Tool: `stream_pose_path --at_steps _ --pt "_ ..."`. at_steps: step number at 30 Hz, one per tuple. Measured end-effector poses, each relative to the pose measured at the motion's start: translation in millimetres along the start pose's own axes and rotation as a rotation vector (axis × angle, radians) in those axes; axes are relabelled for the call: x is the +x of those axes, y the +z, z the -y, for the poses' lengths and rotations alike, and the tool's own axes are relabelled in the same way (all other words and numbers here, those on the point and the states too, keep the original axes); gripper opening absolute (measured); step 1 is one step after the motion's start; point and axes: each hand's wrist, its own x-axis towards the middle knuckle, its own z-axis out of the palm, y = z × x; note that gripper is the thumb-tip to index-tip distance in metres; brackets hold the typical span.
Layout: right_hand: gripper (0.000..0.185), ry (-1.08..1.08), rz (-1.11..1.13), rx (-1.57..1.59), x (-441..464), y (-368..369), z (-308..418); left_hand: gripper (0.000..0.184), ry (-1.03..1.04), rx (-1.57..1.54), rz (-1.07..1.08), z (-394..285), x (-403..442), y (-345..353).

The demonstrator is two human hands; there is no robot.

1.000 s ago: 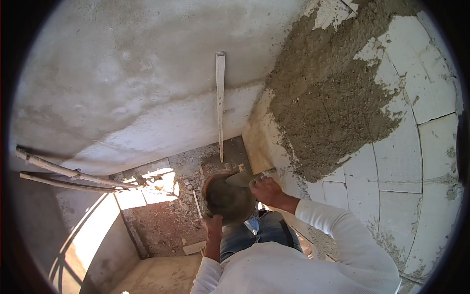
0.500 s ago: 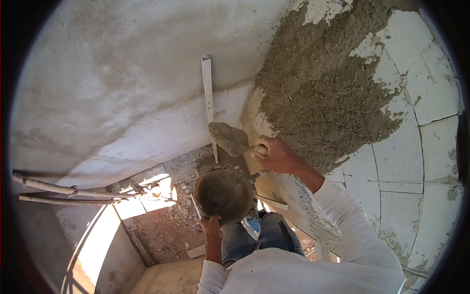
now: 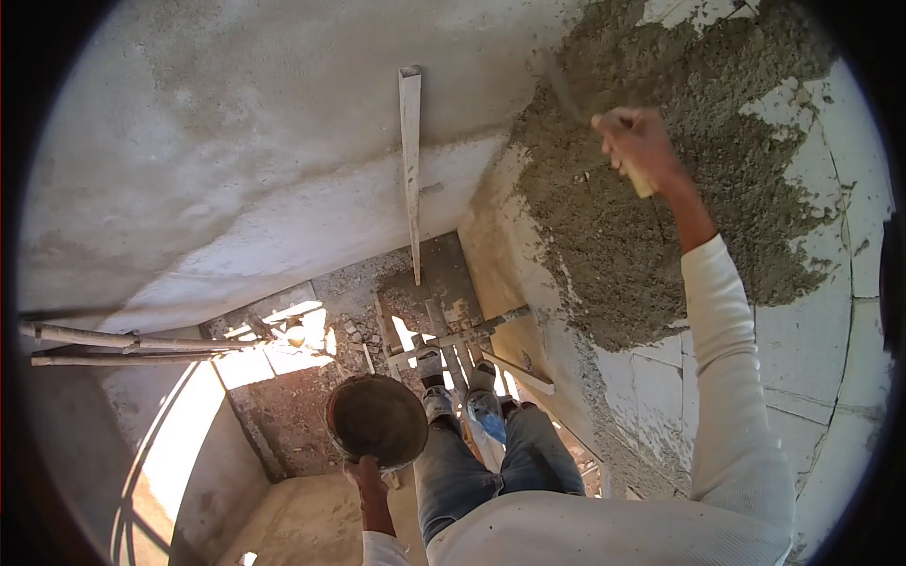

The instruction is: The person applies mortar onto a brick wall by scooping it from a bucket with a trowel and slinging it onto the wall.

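My right hand (image 3: 644,146) is closed around the wooden handle of a trowel (image 3: 564,91), held up at the block wall. The blade looks narrow, seen nearly edge-on and blurred, in front of the rough wet mortar (image 3: 632,245) by the corner; I cannot tell if it touches. Low on the left, my left hand (image 3: 366,474) grips the near rim of a round mortar bucket (image 3: 376,415). The bucket's inside is dark and grey, and how much mortar it contains is hard to make out.
A long wooden straightedge (image 3: 410,160) leans on the smooth plastered wall (image 3: 236,123). My feet stand on narrow planks (image 3: 462,335) above a rubble-strewn floor (image 3: 302,415). Poles (image 3: 132,349) jut in at left. White blocks (image 3: 802,358) show around the mortar.
My right hand has swung the trowel up and right, from above the bucket to the mortared wall. The bucket in my left hand has moved down and left.
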Motion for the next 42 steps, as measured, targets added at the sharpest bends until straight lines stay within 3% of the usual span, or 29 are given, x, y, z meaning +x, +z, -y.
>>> stream_pose_path --at_steps 3,4,6,10,12,14,18,24,29,31,35,37,38,39,40,42 --pt "0.018 0.048 0.463 -0.345 -79 71 -37 0.049 0.074 0.091 0.041 -2 2 13" --pt "0.019 -0.250 0.505 -0.525 -118 99 -45 0.049 0.107 0.091 0.089 3 3 20" --pt "0.032 -0.283 0.762 -0.533 -186 146 -57 0.051 0.147 0.065 0.176 2 -9 35" --pt "0.028 -0.567 0.587 -0.729 -285 259 -137 0.042 0.240 0.104 0.318 -9 -32 81" --pt "0.024 -0.491 0.545 -0.707 -306 302 -165 0.027 0.281 0.102 0.325 -14 -50 107" --pt "0.028 -0.288 0.518 -0.556 -311 295 -148 0.027 0.284 0.071 0.414 -42 -76 120" --pt "0.034 0.078 0.501 -0.349 -330 237 -94 0.031 0.197 -0.017 0.529 -63 -100 120" --pt "0.036 -0.064 0.345 -0.344 -301 154 -27 0.041 0.125 -0.172 0.574 -76 -92 114" --pt "0.037 -0.351 0.369 -0.246 -251 45 79 0.045 0.118 -0.207 0.429 -54 -55 75" --pt "0.030 -0.075 0.530 0.034 -233 1 122 0.048 0.094 -0.195 0.362 -34 -22 53" --pt "0.031 -0.013 0.506 0.248 -157 -82 131 0.054 0.107 -0.080 0.120 -3 20 7" --pt "0.037 0.028 0.116 -0.007 -101 -138 128 0.055 0.109 -0.147 0.080 20 38 -23" --pt "0.030 0.024 -0.121 -0.093 -72 -173 127 0.056 0.118 -0.182 0.058 21 47 -33" --pt "0.029 -0.135 -0.261 -0.045 -70 -205 145 0.055 0.080 -0.217 0.031 15 51 -39" --pt "0.030 -0.206 -0.335 0.019 -79 -230 172 0.053 0.029 -0.254 0.003 6 37 -45" --pt "0.033 -0.306 -0.359 -0.231 -98 -252 201 0.049 0.016 -0.214 -0.050 8 30 -67"
